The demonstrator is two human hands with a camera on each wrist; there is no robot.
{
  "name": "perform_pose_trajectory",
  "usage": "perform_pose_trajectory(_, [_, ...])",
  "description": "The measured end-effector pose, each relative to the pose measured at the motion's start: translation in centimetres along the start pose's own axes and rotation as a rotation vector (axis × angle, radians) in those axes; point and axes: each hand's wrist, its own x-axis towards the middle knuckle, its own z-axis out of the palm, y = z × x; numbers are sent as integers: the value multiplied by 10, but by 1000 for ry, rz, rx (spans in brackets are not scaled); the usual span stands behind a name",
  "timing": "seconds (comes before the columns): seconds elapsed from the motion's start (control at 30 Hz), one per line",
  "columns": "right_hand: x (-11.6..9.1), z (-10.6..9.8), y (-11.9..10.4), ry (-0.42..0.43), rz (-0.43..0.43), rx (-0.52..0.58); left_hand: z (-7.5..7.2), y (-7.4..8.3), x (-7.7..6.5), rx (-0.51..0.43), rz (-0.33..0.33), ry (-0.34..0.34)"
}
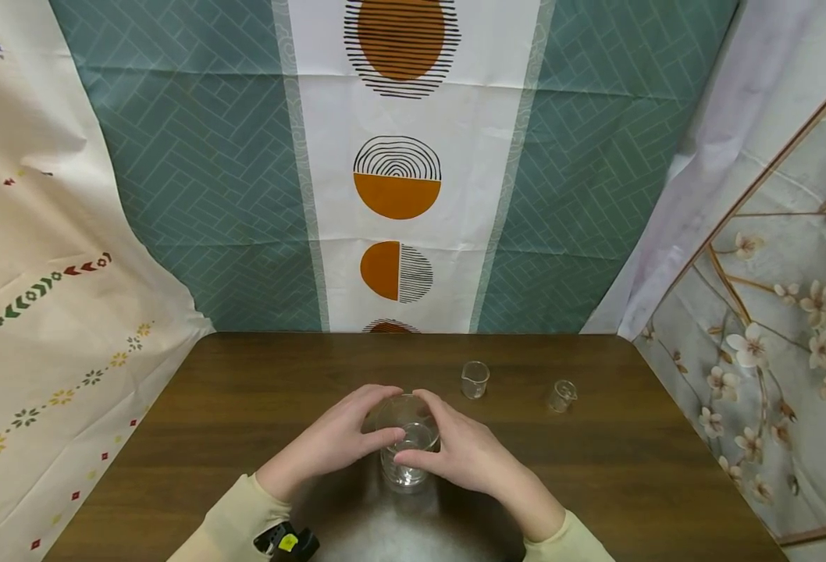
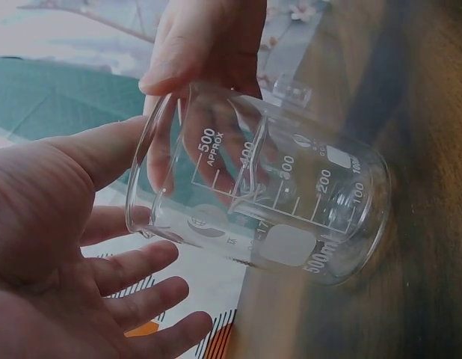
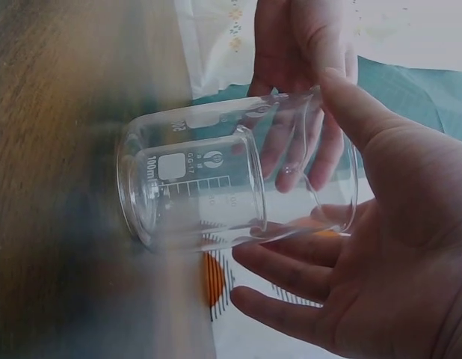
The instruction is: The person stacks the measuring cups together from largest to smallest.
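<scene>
In front of me, over the table, is a large glass beaker, upright, with a 500 ml scale facing the left wrist camera. A smaller 100 ml beaker is nested inside it. My left hand is at the left side of the rim, thumb on the near side and index finger on the far side, other fingers spread. From the right, my right hand curves round the same rim with thumb and index finger. Whether the large beaker's base touches the table is hard to tell.
Behind and to the right, a small beaker stands on the brown wooden table. Farther right is an even smaller beaker. Patterned cloth hangs behind the table's back edge, with more cloths at both sides.
</scene>
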Motion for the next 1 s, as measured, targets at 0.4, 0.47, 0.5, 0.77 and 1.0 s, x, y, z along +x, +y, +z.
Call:
perform_pose_trajectory(0.4, [-13, -4, 8, 22, 44, -9, 3, 0, -1, 13, 24, 20])
perform_pose_trajectory(0.47, [-16, -5, 10, 21, 56, -8, 3, -1, -2, 12, 24, 16])
perform_pose_trajectory(0.5, [-17, -5, 10, 20, 59, -7, 4, -1, -2, 11, 24, 15])
perform_pose_trajectory(0.77, [-26, -9, 13, 30, 39, -10, 12, -6, -3, 10, 52, -1])
perform_pose_trajectory(1.0, [-27, -11, 13, 48, 46, 6, 17, -10, -2, -22, 45, -6])
